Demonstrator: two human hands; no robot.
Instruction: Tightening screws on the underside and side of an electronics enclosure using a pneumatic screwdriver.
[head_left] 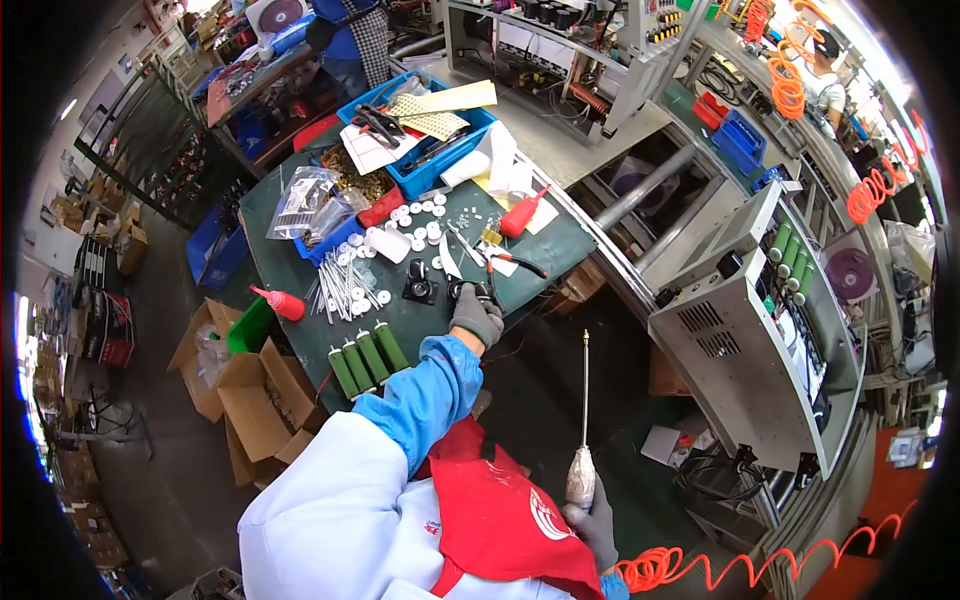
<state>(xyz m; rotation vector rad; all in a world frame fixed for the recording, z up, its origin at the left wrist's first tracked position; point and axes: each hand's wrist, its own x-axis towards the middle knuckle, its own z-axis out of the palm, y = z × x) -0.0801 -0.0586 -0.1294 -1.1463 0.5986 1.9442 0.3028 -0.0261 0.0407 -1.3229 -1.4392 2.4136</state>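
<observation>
My left hand (478,318), in a grey glove, closes its fingers on a small black round part (468,291) at the near right edge of the table. Just left of it, a similar black part with a square base (420,285) stands on the green top. Lower right, my gloved right hand (597,528) grips a long screwdriver (580,478) by its pale, wrapped handle, shaft pointing up. Beyond the left hand lie pliers with orange-black handles (520,264). Left of it are white round pieces (383,297), metal rods (338,284) and dark green cylinders (368,358).
A blue bin (415,178) with tools and papers stands at the table's back. Red bottles (522,215) sit right and left. Open cardboard boxes (265,390) flank the table; a grey metal cabinet (740,320) stands right. An orange coiled hose (650,568) runs past my right hand.
</observation>
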